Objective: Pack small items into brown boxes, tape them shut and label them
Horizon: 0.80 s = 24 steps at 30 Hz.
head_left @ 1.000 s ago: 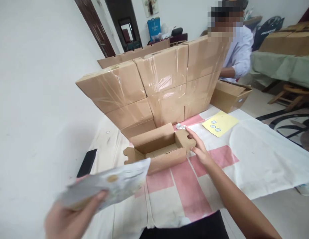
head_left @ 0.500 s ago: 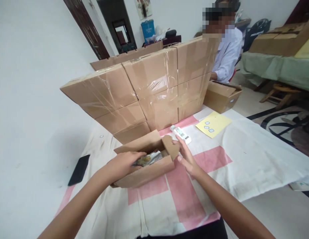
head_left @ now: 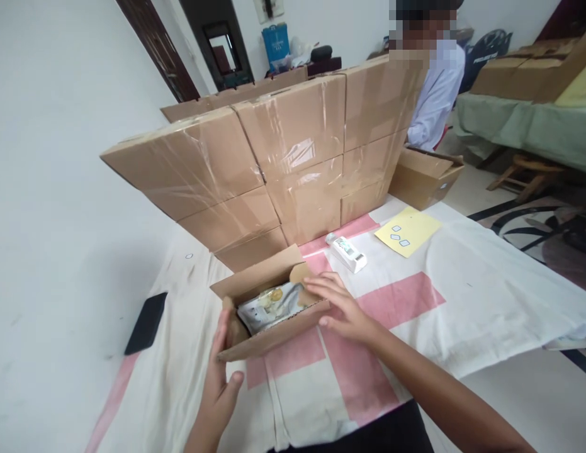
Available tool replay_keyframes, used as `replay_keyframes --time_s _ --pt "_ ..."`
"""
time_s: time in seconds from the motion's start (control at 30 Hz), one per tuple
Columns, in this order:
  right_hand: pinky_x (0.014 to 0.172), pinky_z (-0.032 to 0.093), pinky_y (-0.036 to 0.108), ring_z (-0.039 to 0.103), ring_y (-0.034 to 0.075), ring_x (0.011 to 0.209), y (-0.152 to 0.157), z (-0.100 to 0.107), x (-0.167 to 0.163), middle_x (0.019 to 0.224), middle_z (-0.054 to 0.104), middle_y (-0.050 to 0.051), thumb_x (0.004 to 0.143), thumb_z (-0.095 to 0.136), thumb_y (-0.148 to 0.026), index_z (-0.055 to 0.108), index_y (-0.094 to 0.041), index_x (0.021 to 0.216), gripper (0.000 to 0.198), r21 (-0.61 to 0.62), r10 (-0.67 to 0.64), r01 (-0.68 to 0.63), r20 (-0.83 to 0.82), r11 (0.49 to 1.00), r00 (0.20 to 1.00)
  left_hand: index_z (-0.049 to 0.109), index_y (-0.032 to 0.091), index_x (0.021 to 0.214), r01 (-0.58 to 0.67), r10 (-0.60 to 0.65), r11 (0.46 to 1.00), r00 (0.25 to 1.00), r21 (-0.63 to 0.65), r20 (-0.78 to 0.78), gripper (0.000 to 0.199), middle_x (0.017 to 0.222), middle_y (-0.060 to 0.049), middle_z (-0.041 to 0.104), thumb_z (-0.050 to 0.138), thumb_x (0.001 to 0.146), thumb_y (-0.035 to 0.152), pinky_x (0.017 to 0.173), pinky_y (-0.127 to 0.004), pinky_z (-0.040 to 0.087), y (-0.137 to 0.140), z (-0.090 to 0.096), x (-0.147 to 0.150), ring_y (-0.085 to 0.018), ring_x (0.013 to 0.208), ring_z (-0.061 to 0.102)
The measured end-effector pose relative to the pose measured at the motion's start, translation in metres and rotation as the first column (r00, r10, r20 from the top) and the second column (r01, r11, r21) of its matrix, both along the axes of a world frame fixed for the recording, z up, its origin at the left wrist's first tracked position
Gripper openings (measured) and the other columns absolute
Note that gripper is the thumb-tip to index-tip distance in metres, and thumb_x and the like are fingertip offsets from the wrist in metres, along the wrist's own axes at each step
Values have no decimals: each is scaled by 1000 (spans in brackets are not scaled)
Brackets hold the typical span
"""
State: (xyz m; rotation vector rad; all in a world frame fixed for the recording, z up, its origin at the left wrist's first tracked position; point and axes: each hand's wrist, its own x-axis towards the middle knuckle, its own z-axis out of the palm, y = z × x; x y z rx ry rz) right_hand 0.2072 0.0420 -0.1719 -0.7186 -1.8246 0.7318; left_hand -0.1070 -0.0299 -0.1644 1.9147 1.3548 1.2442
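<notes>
The open carton [head_left: 277,335] sits at lower centre; its front wall and right flap [head_left: 299,273] partly hide one pouch [head_left: 272,306] inside. My left hand [head_left: 218,384], thumb apart from extended fingers, touches the left end; my right hand [head_left: 345,309], fingers extended, covers part of the right flap. Right of centre: one bottle [head_left: 348,253], one yellow sheet [head_left: 418,231], three stickers [head_left: 405,243]. Taped cartons [head_left: 299,126], upper centre, partly block a person [head_left: 437,88].
</notes>
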Motion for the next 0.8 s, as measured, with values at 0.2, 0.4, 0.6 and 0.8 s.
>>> replay_keyframes --time_s 0.2,0.4,0.6,0.8 --pt "110 39 56 48 31 124 -6 2 -10 124 69 8 99 56 -38 69 -29 119 26 8 -80 80 57 997 995 56 25 132 -132 143 986 985 -105 101 43 139 -15 63 52 98 52 119 -61 37 16 10 5 -33 143 48" --pt "110 43 51 45 30 136 8 21 -22 152 44 13 80 68 -22 31 -29 157 85 -283 -297 283 -7 917 955 8 40 160 -190 248 945 947 -265 206 77 171 -7 19 53 98 45 122 -46 36 39 13 14 -24 156 24" --pt "110 45 46 58 25 128 30 32 -31 127 66 9 84 59 -15 47 -28 144 63 -211 -174 143 -132 967 976 27 37 157 -87 99 983 993 -159 71 66 144 -8 56 52 96 40 113 -49 43 60 16 -11 -25 139 50" --pt "106 48 47 60 28 127 -5 26 -34 111 72 8 88 61 -20 65 -27 106 20 1 -223 224 -81 975 971 57 40 138 79 47 981 787 176 -615 43 118 -4 68 52 96 34 117 -61 24 48 38 -15 -30 128 53"
